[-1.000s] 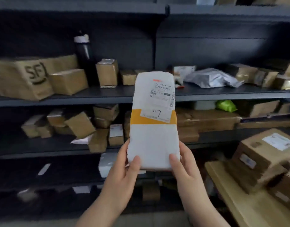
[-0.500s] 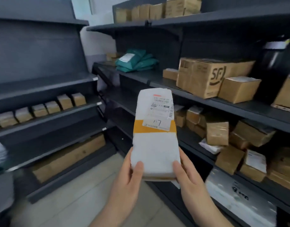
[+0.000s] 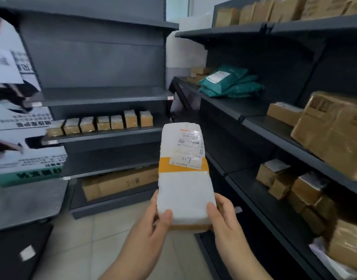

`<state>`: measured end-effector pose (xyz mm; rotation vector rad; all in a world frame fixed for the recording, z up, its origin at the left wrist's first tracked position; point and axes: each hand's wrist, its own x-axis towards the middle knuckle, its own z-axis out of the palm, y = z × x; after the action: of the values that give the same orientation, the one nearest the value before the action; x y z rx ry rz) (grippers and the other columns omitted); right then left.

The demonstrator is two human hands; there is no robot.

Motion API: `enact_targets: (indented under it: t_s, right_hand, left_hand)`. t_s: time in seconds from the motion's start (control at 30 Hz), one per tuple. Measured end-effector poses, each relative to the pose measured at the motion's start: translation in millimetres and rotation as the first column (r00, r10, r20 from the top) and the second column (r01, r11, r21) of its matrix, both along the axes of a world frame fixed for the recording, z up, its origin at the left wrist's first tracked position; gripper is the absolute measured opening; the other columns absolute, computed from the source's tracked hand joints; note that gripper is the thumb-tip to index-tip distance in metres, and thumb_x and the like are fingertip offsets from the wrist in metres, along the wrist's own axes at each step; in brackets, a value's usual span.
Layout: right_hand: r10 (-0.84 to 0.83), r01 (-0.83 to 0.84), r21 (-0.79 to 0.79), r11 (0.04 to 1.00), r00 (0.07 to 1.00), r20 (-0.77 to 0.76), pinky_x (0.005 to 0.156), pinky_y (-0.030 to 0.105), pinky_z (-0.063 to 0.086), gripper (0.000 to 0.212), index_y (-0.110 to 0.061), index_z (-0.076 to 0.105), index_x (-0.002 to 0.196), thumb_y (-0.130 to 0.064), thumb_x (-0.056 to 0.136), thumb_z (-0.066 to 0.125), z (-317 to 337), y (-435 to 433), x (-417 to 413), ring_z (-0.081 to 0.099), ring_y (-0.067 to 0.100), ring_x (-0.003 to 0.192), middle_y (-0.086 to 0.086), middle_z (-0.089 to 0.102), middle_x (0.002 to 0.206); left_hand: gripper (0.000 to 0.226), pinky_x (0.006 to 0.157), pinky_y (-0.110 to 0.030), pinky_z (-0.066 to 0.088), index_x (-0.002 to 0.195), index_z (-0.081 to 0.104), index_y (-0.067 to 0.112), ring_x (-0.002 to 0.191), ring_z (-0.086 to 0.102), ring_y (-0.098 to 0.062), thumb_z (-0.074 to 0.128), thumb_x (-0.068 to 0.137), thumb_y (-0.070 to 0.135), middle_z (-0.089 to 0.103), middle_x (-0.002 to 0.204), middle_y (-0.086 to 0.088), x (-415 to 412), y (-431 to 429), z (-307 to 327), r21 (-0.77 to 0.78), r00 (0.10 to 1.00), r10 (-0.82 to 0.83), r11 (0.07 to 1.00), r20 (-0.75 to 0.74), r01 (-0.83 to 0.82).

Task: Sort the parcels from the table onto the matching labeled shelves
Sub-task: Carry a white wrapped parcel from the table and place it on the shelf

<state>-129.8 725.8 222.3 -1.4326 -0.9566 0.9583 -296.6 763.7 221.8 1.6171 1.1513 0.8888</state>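
As both hands clasp its lower end, the tall white foam-wrapped parcel (image 3: 183,184) stands upright in the air between them, with brown cardboard showing at its bottom edge just below the thumbs. The left hand (image 3: 151,229) grips the lower left corner, thumb laid flat on the front and the other fingers going behind. The right hand (image 3: 224,221) grips the lower right corner the same way, thumb on the front and fingers wrapped round the side. Well above the thumbs an orange tape band (image 3: 167,168) crosses the parcel, and over it sits a white printed shipping label (image 3: 190,144) whose lower part bears the handwritten mark "1-7". Beyond the fingertips and to their left, a dark grey metal shelving unit (image 3: 105,96) carries a row of small brown taped boxes (image 3: 105,123) on a middle shelf and a long flat cardboard carton (image 3: 121,182) on its lowest one. To the right of the right fingers runs a second dark shelving unit (image 3: 254,120). It holds a stack of teal plastic mailer bags (image 3: 232,83) far above, a large brown taped carton (image 3: 333,132) and, nearer the hand, a cluster of small brown boxes (image 3: 290,184). Well to the left of the left fingers, a white printed carton (image 3: 16,110) sits over a grey metal surface (image 3: 26,203). Pale floor tiles (image 3: 105,239) lie below the wrists.
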Motion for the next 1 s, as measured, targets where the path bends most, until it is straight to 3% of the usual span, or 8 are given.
enact_targets:
  t_s: [0.07, 0.2, 0.33, 0.5, 0.67, 0.77, 0.87, 1.0]
  right_hand:
    - [0.045, -0.045, -0.017, 0.999, 0.999, -0.004, 0.082, 0.018, 0.048, 0.029, -0.034, 0.047, 0.123, -0.032, 0.094, 0.049, -11.5, 21.9, 0.9, 0.057, -0.008, 0.099, -0.019, 0.059, 0.114]
    - [0.121, -0.123, -0.066, 0.99, 0.992, -0.03, 0.07, 0.003, 0.043, 0.024, -0.032, 0.048, 0.119, -0.026, 0.095, 0.049, -33.1, 63.2, -8.4, 0.054, -0.021, 0.091, -0.019, 0.058, 0.115]
    - [0.14, -0.14, -0.092, 0.986, 0.99, -0.006, 0.069, 0.002, 0.042, 0.026, -0.029, 0.048, 0.122, -0.025, 0.096, 0.047, -42.4, 123.9, -18.3, 0.052, -0.024, 0.086, -0.024, 0.055, 0.108]
    - [0.061, -0.06, -0.084, 0.995, 0.998, 0.015, 0.073, 0.014, 0.044, 0.027, -0.032, 0.049, 0.122, -0.03, 0.096, 0.048, -42.3, 209.3, -43.7, 0.056, -0.009, 0.096, -0.018, 0.059, 0.113]
    - [0.027, -0.025, -0.073, 0.997, 0.999, 0.025, 0.068, 0.008, 0.046, 0.029, -0.03, 0.051, 0.124, -0.032, 0.095, 0.049, -37.1, 281.1, -70.1, 0.057, -0.014, 0.091, -0.023, 0.058, 0.107]
    - [0.012, -0.008, -0.088, 0.996, 0.999, 0.052, 0.077, 0.017, 0.046, 0.033, -0.031, 0.048, 0.128, -0.036, 0.095, 0.047, -42.2, 308.4, -79.8, 0.055, -0.005, 0.101, -0.024, 0.055, 0.11]
    - [-0.012, 0.015, -0.103, 0.995, 1.0, 0.023, 0.079, 0.018, 0.047, 0.032, -0.031, 0.05, 0.126, -0.036, 0.094, 0.049, -49.5, 328.9, -81.4, 0.057, -0.005, 0.099, -0.024, 0.056, 0.109]
    - [-0.028, 0.031, -0.133, 0.991, 0.999, 0.023, 0.083, 0.021, 0.048, 0.03, -0.033, 0.051, 0.124, -0.037, 0.094, 0.049, -60.5, 369.1, -75.7, 0.057, -0.003, 0.101, -0.02, 0.058, 0.114]
  left_hand:
    - [0.054, 0.072, 0.009, 0.03, 0.142, 0.026, 0.045, 0.094, 0.038, 0.038, 0.045, 0.092, 0.042, 0.042, 0.114, 0.046, -0.5, 13.3, -13.9, -0.018, 0.997, 0.083, 0.996, -0.006, -0.083]
    - [0.039, 0.069, 0.008, 0.029, 0.12, 0.026, 0.06, 0.09, 0.042, 0.036, 0.046, 0.096, 0.036, 0.042, 0.088, 0.062, -10.5, 45.6, -32.8, -0.066, 0.985, 0.155, 0.985, -0.08, -0.161]
    - [0.047, 0.071, 0.007, 0.031, 0.135, 0.02, 0.055, 0.097, 0.045, 0.024, 0.042, 0.095, 0.044, 0.041, 0.11, 0.049, -21.9, 100.8, -44.7, -0.076, 0.971, 0.189, 0.976, -0.146, -0.202]
    - [0.054, 0.071, 0.005, 0.031, 0.146, 0.012, 0.048, 0.093, 0.045, 0.018, 0.037, 0.097, 0.043, 0.046, 0.119, 0.031, -43.0, 189.6, -42.6, -0.077, 0.971, 0.126, 0.987, -0.203, -0.144]
    - [0.048, 0.07, 0.002, 0.03, 0.142, 0.016, 0.05, 0.089, 0.04, 0.024, 0.033, 0.097, 0.045, 0.039, 0.106, 0.045, -70.8, 273.2, -32.5, -0.04, 0.978, 0.027, 0.999, -0.208, -0.037]
    - [0.047, 0.069, 0.002, 0.029, 0.142, 0.018, 0.049, 0.097, 0.045, 0.014, 0.032, 0.097, 0.045, 0.04, 0.108, 0.041, -79.0, 306.7, -39.8, -0.032, 0.977, 0.008, 0.999, -0.211, -0.015]
    - [0.047, 0.067, 0.005, 0.031, 0.141, 0.017, 0.05, 0.087, 0.04, 0.027, 0.032, 0.096, 0.046, 0.037, 0.103, 0.046, -80.4, 328.9, -45.4, -0.062, 0.972, -0.03, 0.998, -0.235, 0.015]
    - [0.051, 0.067, 0.003, 0.032, 0.146, 0.016, 0.044, 0.084, 0.038, 0.026, 0.032, 0.097, 0.045, 0.037, 0.101, 0.044, -75.0, 371.0, -53.7, -0.101, 0.963, -0.05, 0.995, -0.263, 0.024]
